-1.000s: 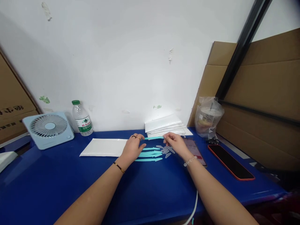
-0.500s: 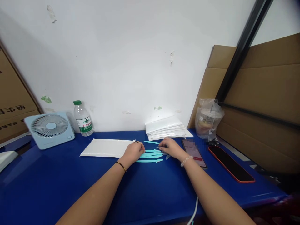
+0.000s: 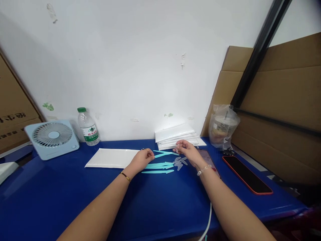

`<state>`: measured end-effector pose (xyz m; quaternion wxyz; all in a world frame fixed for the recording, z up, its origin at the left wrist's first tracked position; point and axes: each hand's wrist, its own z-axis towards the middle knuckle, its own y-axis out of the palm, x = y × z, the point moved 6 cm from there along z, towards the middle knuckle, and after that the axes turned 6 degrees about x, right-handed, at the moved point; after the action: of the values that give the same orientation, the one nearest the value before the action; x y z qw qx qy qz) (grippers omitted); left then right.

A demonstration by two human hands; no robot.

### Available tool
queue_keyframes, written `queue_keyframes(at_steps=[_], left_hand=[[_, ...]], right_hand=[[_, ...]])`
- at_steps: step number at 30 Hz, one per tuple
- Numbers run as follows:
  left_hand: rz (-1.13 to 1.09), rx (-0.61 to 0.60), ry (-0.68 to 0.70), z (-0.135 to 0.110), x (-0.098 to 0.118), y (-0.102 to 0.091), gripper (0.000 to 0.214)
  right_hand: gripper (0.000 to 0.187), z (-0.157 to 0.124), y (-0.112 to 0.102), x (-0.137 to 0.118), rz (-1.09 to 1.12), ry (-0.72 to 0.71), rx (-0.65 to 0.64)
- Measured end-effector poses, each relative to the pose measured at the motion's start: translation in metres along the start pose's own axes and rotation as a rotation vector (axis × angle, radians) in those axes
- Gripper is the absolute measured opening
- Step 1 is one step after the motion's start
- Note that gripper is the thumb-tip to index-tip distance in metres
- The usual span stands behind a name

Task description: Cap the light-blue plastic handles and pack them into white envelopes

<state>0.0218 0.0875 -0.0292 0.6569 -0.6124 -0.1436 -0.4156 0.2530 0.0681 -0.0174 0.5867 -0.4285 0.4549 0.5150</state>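
Several teal plastic strips [image 3: 160,165] lie on the blue table [image 3: 75,194] between my hands. My left hand [image 3: 140,160] is closed, pinching the left end of one teal strip [image 3: 163,153] lifted slightly off the table. My right hand [image 3: 187,150] is raised a little, its fingers pinched on a small pale grey cap [image 3: 177,147]. More small grey caps [image 3: 179,163] lie loose just under my right hand.
A white padded envelope [image 3: 110,158] lies left of my hands, a stack of them [image 3: 175,135] at the wall. A fan [image 3: 51,137], a water bottle [image 3: 87,127], a bagged cup [image 3: 222,127] and two phones [image 3: 245,174] are around. Cardboard stands right.
My right hand rose from the pile of grey caps with one cap pinched. My left hand picked up a teal strip by its end and lifted it.
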Motion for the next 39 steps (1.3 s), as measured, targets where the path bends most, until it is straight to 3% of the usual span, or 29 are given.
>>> queue_keyframes(at_steps=[9, 18, 23, 27, 30, 32, 35, 39], left_hand=[[-0.077, 0.012, -0.032, -0.001, 0.002, -0.006, 0.025], [-0.041, -0.01, -0.003, -0.001, 0.006, -0.002, 0.027], [-0.048, -0.028, 0.015, -0.001, 0.007, 0.002, 0.025], [-0.033, -0.045, 0.031, -0.001, 0.007, 0.004, 0.025], [0.051, 0.066, 0.068, 0.0, 0.01, -0.004, 0.026], [0.112, 0.092, 0.079, -0.001, 0.012, -0.008, 0.027], [0.169, 0.01, 0.103, -0.004, 0.016, -0.006, 0.024], [0.225, -0.102, 0.18, -0.013, 0.024, 0.001, 0.017]], right_hand=[[0.036, -0.001, -0.001, 0.005, 0.026, 0.041, 0.131], [0.038, -0.007, 0.02, 0.005, -0.084, 0.02, 0.058], [0.034, -0.011, 0.034, 0.004, -0.102, -0.024, -0.048], [0.027, -0.011, 0.033, -0.001, -0.344, -0.132, -0.195], [0.02, -0.004, 0.017, -0.004, -0.585, -0.28, -0.116], [0.013, 0.001, 0.006, -0.001, -0.68, -0.304, -0.061], [0.007, 0.006, 0.004, 0.013, -0.706, -0.24, -0.093], [0.008, 0.002, 0.025, 0.021, -0.613, -0.251, -0.223]])
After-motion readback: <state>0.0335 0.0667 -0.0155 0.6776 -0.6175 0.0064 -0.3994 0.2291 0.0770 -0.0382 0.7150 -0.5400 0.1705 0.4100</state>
